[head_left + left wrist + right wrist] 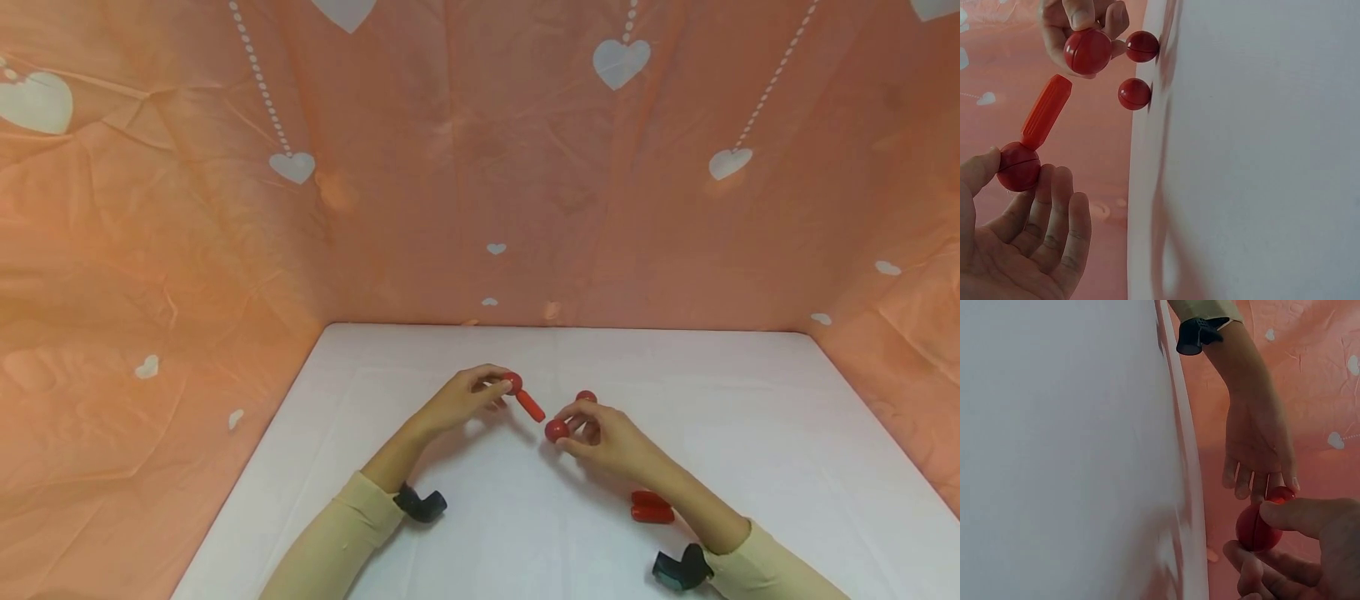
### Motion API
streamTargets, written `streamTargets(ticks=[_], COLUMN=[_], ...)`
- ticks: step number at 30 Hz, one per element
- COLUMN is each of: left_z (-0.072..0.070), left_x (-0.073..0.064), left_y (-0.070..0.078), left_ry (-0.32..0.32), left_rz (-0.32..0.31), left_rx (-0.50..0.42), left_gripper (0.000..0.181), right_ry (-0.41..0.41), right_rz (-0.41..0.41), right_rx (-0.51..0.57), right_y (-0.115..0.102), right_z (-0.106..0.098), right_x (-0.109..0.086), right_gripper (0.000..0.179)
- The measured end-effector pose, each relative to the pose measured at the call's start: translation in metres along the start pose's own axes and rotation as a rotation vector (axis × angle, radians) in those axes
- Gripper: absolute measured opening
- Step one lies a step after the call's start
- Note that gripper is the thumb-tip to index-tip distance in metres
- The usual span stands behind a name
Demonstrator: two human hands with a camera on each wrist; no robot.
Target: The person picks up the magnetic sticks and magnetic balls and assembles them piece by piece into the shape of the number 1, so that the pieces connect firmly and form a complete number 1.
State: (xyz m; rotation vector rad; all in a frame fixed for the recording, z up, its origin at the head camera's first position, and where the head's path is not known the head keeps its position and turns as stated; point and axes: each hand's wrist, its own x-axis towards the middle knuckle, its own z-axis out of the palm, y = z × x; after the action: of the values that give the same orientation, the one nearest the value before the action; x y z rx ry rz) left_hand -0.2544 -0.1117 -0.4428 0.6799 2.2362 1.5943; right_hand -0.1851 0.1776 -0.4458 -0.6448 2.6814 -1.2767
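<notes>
Between thumb and fingertips, my left hand (467, 398) pinches a red ball (1019, 169) above the table. A faceted red rod (1047, 112) sticks out from that ball, its free end slanting toward the other hand. My right hand (617, 435) pinches another red ball (557, 430), which is near the rod's free end but apart from it. Two more red balls (1142, 46) (1134, 94) rest on the table beyond the right hand; in the head view one ball (587, 397) shows past its fingers. In the right wrist view, the rod is mostly hidden behind the right hand's ball (1257, 529).
Red rods (652, 507) lie side by side on the white table (480, 533), close to the right forearm. Black devices are strapped at the left wrist (422, 504) and right wrist (682, 568). An orange curtain (465, 167) with white hearts surrounds the table's back and sides.
</notes>
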Motion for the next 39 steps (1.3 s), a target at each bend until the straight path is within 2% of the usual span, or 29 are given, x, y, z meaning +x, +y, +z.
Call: streamTargets(ticks=[13,26,39], left_z=[0.0009,0.0021,0.0003], left_x=[0.0005,0.0005,-0.0002], left_y=[-0.001,-0.0021,-0.0053], left_ry=[-0.001,-0.008,-0.013], left_rz=[0.009,-0.002,-0.032], left_rx=[0.002,0.004,0.108], left_gripper=[0.036,0.035,0.036], right_ry=[0.008,0.012,0.032], right_rz=[0.017,0.034,0.046], right_rx=[0.112,0.176,0.155], right_y=[0.0016,-0.0003,0.0013], right_z=[0.0047,0.007,0.0066], right_x=[0.0005,0.0006,0.0003], right_gripper=[0.03,0.031,0.03])
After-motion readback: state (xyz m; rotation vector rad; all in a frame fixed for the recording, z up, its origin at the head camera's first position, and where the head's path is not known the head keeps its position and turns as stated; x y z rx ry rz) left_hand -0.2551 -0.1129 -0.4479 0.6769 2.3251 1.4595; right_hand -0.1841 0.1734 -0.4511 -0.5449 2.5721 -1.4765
